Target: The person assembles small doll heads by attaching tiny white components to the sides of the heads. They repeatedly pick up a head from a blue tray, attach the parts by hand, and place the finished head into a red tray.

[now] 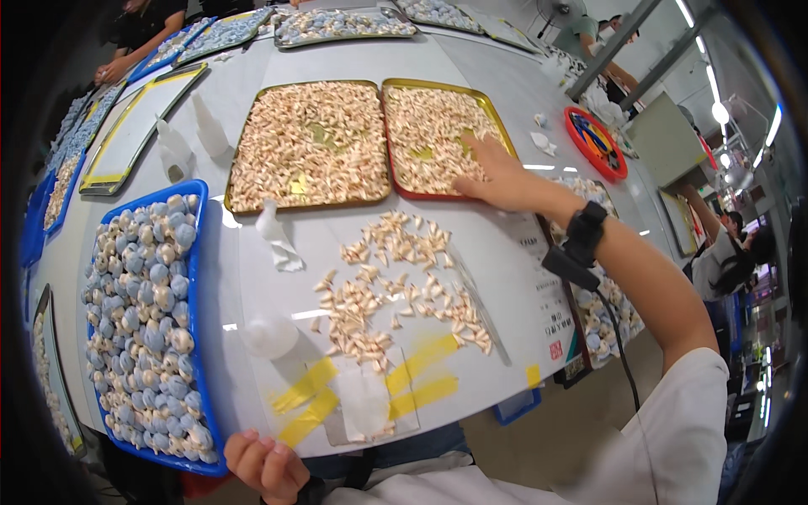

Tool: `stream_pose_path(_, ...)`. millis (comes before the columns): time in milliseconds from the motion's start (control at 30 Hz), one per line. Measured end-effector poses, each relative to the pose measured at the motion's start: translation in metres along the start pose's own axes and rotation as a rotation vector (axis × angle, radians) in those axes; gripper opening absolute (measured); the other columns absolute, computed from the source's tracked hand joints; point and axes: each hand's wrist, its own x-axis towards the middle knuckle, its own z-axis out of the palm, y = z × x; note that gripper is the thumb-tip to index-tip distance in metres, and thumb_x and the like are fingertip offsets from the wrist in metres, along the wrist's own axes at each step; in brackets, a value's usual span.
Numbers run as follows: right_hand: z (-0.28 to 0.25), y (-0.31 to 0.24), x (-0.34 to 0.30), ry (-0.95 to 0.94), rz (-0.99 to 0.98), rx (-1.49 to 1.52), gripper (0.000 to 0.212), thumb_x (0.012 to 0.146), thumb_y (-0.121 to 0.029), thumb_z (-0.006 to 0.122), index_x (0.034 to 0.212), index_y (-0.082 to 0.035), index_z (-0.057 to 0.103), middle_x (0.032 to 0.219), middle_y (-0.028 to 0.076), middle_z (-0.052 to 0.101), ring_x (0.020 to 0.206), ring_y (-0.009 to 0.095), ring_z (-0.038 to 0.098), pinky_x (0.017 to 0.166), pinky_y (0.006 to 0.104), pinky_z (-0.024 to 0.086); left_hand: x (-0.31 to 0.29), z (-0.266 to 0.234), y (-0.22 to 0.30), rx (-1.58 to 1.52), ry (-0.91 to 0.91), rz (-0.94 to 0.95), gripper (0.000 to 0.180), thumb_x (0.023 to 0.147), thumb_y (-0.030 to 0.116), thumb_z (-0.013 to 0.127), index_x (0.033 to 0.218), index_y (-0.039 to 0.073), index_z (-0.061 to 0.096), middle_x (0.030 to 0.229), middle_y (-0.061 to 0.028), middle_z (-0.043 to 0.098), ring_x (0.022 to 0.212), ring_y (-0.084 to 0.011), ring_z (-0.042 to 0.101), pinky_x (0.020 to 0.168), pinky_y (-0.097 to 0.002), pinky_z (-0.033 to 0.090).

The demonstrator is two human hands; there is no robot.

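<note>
My right hand (495,174) reaches over the right-hand shallow tray (498,119), which holds many small cream, pointed pieces (429,118). Its thumb and fingers are spread and rest among the pieces at the tray's right side. A second tray (307,207) of the same pieces lies against it on the left. My left hand (268,465) is down at the table's near edge, fingers curled, with nothing showing in them. In front of me lies a loose scatter of cream pieces (358,316), beside a pad of white paper (364,402) and yellow tape strips (425,362).
On the left stands a blue basket (200,286) of blue and cream balls. White squeeze bottles (209,126), a crumpled tissue (276,240) and a round white object (271,337) stand nearby. A red round container (619,168) with tools sits far right. Other people work around the table.
</note>
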Motion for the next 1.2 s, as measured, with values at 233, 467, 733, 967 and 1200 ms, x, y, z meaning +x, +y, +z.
stream_pose_path(233,0.016,-0.021,0.064,0.122,-0.048,-0.057,0.069,0.081,-0.057,0.045,0.138,-0.025,0.023,0.14,0.025,0.017,0.132,0.038,0.014,0.101,0.0584,0.012,0.02,-0.005,0.002,-0.042,-0.045,0.074,0.011,0.082,0.012,0.057,0.092,0.01,0.052,0.089,-0.0071,0.049,0.078,-0.0245,0.049,0.065,-0.0364,0.044)
stream_pose_path(467,0.024,-0.026,0.087,0.295,-0.212,-0.133,0.041,0.085,-0.039,0.046,0.119,-0.017,0.046,0.114,0.013,0.044,0.112,0.03,0.04,0.088,0.0501,0.031,0.015,-0.003,0.0,-0.024,-0.045,0.067,0.011,0.082,0.013,0.057,0.091,0.012,0.053,0.089,-0.0048,0.051,0.083,-0.0234,0.05,0.068,-0.036,0.043)
stream_pose_path(733,0.01,-0.02,0.082,0.299,-0.264,-0.05,0.023,0.084,-0.025,0.049,0.095,-0.005,0.049,0.091,0.017,0.052,0.085,0.034,0.053,0.072,0.0424,0.043,0.017,-0.003,0.002,-0.051,-0.042,0.049,0.009,0.082,0.012,0.058,0.09,0.012,0.054,0.089,-0.0051,0.051,0.081,-0.0234,0.051,0.067,-0.0354,0.043)
stream_pose_path(967,-0.001,0.0,0.077,0.29,-0.229,0.003,0.027,0.081,-0.025,0.052,0.087,0.002,0.053,0.082,0.023,0.056,0.081,0.038,0.053,0.072,0.0442,0.041,0.021,-0.004,0.003,-0.09,-0.065,0.05,0.011,0.08,0.01,0.059,0.09,0.011,0.054,0.089,-0.0062,0.051,0.078,-0.024,0.052,0.066,-0.0344,0.044)
stream_pose_path(1200,-0.022,0.0,0.061,0.387,-0.168,0.142,0.03,0.08,-0.025,0.053,0.088,0.004,0.056,0.081,0.023,0.058,0.078,0.036,0.056,0.07,0.041,0.043,0.004,0.004,0.002,-0.05,-0.029,0.034,0.015,0.08,0.004,0.05,0.094,0.008,0.047,0.092,-0.0092,0.046,0.087,-0.0287,0.047,0.075,-0.0407,0.042)
